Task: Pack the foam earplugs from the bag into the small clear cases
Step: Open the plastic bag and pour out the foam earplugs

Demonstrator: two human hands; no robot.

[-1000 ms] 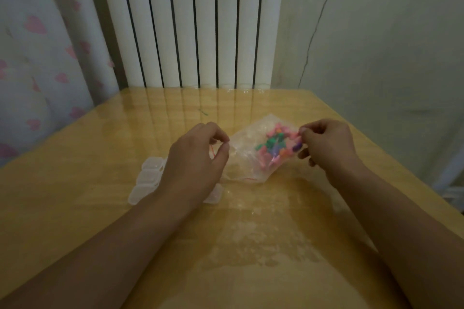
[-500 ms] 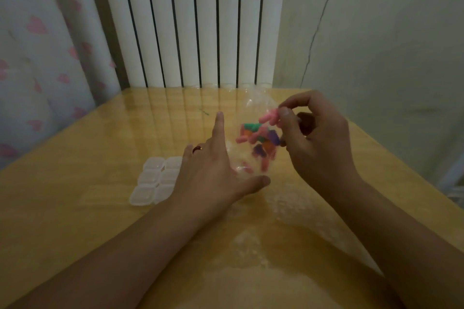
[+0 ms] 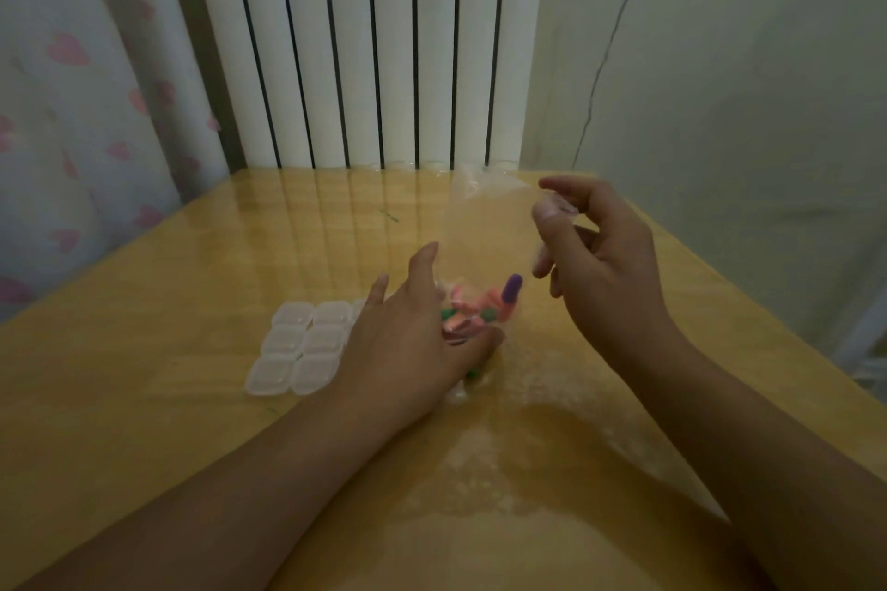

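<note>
My right hand (image 3: pixel 605 264) pinches a top corner of the clear plastic bag (image 3: pixel 485 226) between thumb and forefinger and holds it up above the table. The bag hangs down, and the coloured foam earplugs (image 3: pixel 473 307), pink, green and one purple (image 3: pixel 512 287), are bunched at its lower end. My left hand (image 3: pixel 408 350) is spread, fingers straight, against that lower end, with earplugs lying by its palm and thumb. Whether they are inside or outside the bag is unclear. Several small clear cases (image 3: pixel 297 346) lie shut in a block on the table, just left of my left hand.
The wooden table (image 3: pixel 480 494) has a glossy top. A white radiator (image 3: pixel 365 43) stands behind its far edge and a curtain (image 3: pixel 72 86) with pink hearts hangs at the left. The wall (image 3: pixel 744 62) is close on the right, beyond the table's right edge.
My right hand has raised the bag higher and the earplugs have dropped to its lower end. My left hand has sunk toward the table, still spread against the bag.
</note>
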